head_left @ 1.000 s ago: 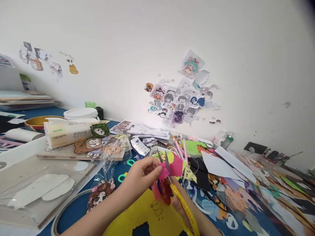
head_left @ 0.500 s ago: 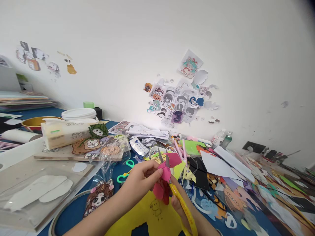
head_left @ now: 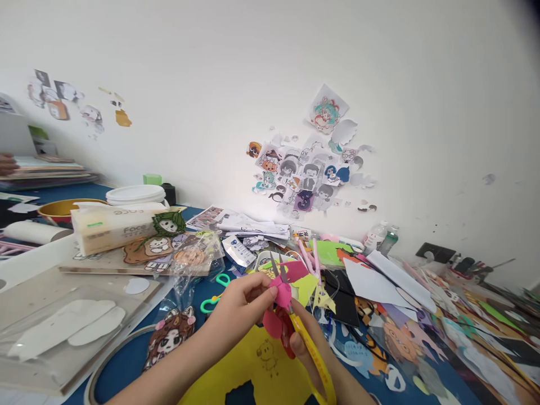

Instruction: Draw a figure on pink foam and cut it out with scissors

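Note:
My left hand [head_left: 253, 301] pinches a small piece of pink paper [head_left: 282, 292] between thumb and fingers. In my right hand [head_left: 310, 337] are yellow-handled scissors [head_left: 310, 351], their blades parted and pointing up around the pink piece. Below my fingers shows something red and shiny [head_left: 285, 333], which I cannot make out fully. Under both hands lies a yellow sheet [head_left: 236, 365] with a small figure drawn on it and pieces cut from its edge. Teal-handled scissors [head_left: 210, 305] rest left of my left hand.
A plastic-wrapped board [head_left: 63, 332] with white cutouts lies at left, near a tissue pack [head_left: 122, 225]. Paper scraps and white sheets [head_left: 375, 284] crowd the right side. Bottles [head_left: 388, 240] stand by the wall. At far left another person's hand [head_left: 7, 164] touches a paper stack [head_left: 50, 171].
The pink piece and the scissors have shifted slightly, with the blades a little closer together. Another person's hand has come into view at the far left.

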Available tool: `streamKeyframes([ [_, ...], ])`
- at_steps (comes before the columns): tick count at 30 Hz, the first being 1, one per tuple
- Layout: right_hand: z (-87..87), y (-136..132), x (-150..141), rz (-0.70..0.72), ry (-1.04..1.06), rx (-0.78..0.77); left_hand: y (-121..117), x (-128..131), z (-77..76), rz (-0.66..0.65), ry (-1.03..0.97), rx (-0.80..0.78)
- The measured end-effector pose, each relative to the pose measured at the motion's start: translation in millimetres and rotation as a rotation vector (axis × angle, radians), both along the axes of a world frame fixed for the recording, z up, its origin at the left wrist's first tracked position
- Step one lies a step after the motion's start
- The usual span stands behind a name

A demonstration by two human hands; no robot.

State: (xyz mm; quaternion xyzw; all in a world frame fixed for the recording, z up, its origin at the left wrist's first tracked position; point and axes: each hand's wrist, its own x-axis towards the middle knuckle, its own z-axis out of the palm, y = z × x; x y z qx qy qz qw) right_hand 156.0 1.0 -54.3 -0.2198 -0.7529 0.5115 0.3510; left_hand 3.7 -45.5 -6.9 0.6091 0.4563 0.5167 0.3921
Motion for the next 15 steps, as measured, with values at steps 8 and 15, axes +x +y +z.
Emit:
streamKeyframes([
  [8,22.7,-15,3,0.088,0.04,-0.047,3,0,-0.6,0.03,0.026,0.026],
  [15,16.8,-15,5,0.027,0.018,-0.023,2,0,1.4,0.026,0.087,0.028],
])
